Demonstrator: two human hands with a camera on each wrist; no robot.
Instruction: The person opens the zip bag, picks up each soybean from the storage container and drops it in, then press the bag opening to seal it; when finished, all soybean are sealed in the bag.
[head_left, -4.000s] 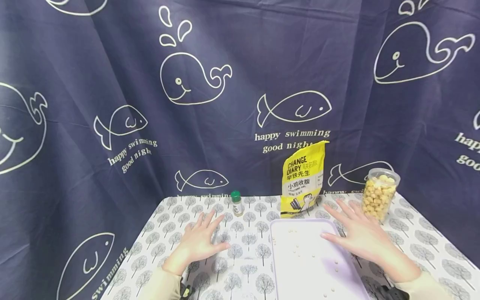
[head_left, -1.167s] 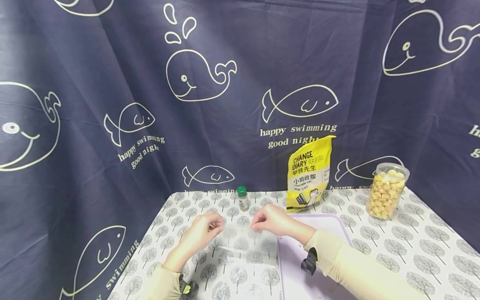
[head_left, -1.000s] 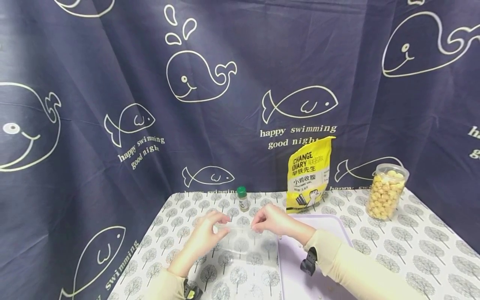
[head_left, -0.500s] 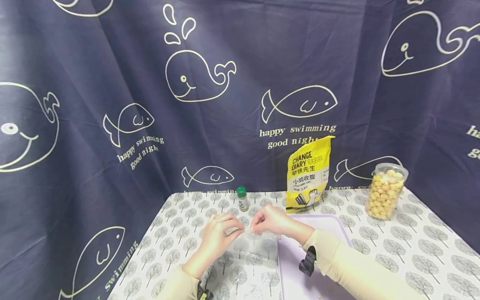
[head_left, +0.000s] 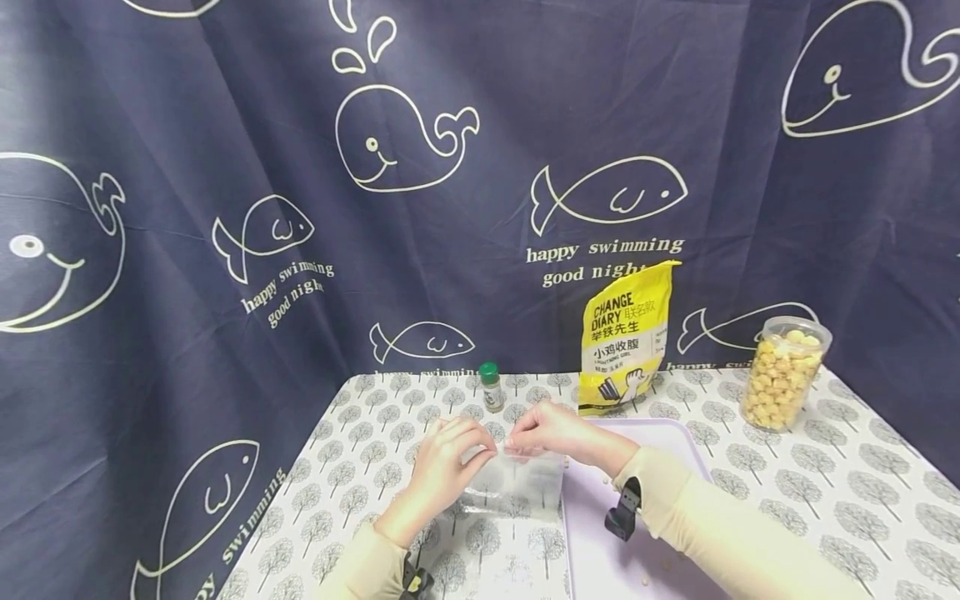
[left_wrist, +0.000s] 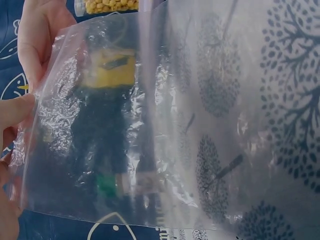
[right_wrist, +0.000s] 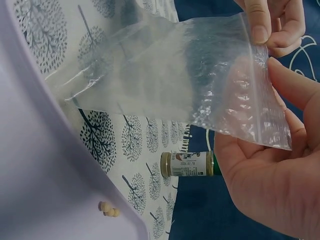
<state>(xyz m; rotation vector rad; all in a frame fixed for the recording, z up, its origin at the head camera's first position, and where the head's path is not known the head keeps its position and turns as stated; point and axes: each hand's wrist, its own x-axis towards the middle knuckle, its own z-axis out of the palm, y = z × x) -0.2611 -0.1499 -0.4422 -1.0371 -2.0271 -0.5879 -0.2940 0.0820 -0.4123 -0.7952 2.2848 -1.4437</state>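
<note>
Clear zip bag (head_left: 517, 492): hanging between the two hands, left of the tray, its film showing the surface (head_left: 337, 500) through it. Left hand (head_left: 444, 460): grip is pinching the zip edge, thumb against fingers. Right hand (head_left: 553, 433): grip is also pinching that edge, just beside the left; its forearm is passing over the lilac tray (head_left: 600, 571). Whether the bag's lower end is touching anything, cannot tell. A few pale pellets (right_wrist: 106, 208) are lying in the tray. Green-capped bottle (head_left: 492, 390) is standing upright beyond the hands; yellow pouch (head_left: 626, 346) is standing behind the tray; jar of yellow puffs (head_left: 782, 379) is standing farther right. Blue whale-print curtain (head_left: 225, 100) is hanging behind everything.
</note>
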